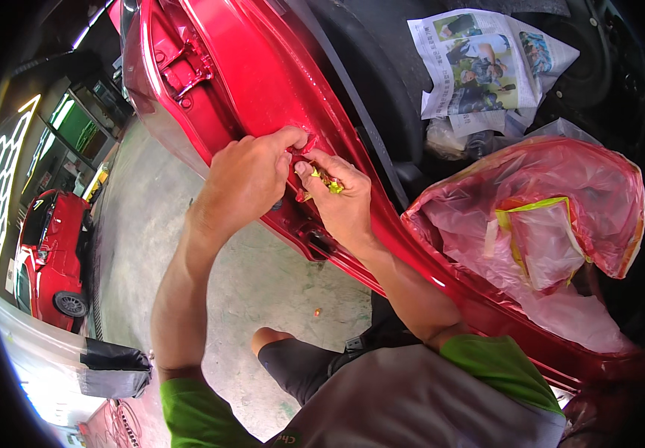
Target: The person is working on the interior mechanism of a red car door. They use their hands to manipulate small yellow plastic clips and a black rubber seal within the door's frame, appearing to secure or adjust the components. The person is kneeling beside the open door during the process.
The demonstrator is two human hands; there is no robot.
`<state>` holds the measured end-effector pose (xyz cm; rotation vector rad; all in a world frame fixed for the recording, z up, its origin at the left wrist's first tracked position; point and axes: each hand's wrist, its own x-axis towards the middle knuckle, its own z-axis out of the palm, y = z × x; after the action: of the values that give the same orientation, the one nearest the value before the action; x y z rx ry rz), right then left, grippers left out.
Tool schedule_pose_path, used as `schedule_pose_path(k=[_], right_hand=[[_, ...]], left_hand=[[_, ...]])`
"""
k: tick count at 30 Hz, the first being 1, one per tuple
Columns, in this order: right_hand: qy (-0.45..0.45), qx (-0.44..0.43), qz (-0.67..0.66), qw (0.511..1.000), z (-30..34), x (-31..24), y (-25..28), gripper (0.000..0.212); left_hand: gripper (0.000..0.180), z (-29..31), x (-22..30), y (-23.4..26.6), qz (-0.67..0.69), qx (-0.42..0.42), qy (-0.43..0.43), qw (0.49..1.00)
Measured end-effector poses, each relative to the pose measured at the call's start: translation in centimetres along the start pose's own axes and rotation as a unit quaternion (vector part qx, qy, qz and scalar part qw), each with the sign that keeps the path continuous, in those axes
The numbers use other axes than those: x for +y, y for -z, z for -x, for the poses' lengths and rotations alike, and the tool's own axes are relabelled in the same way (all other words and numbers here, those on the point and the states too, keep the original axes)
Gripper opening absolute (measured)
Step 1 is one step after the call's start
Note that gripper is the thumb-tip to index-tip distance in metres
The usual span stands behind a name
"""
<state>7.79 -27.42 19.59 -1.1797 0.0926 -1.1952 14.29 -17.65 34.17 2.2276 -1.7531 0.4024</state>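
Observation:
Both hands meet over the glossy red car body panel [281, 71], close to its inner edge. My left hand [244, 175] is closed, with thumb and forefinger pinching at a small red bit against the panel; what it is I cannot make out. Just to the right, my right hand [341, 198] is closed around a crumpled wad of yellow-green masking tape [326, 180] with red on it. The fingertips of the two hands nearly touch.
Red-stained clear plastic sheeting [479, 201] edged with yellow-green tape lies in the dark car interior. A newspaper sheet [479, 67] covers part of it further back. Another red car [57, 257] stands at far left across the concrete floor [143, 194]. A small scrap [317, 312] lies below.

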Motion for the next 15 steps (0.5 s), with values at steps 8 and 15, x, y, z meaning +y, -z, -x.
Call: schedule_pose_path(k=[8,15], right_hand=[[-0.043,0.032,-0.092,0.994,-0.5,-0.2,-1.0,0.026],[-0.047,0.034,-0.089,0.994,-0.4,-0.4,-0.7,0.014]], left_hand=[[0.02,-1.2,-0.3,1.6,-0.095,-0.035,-0.019,0.995],[0.021,-1.2,-0.7,1.3,-0.11,-0.027,-0.046,0.993]])
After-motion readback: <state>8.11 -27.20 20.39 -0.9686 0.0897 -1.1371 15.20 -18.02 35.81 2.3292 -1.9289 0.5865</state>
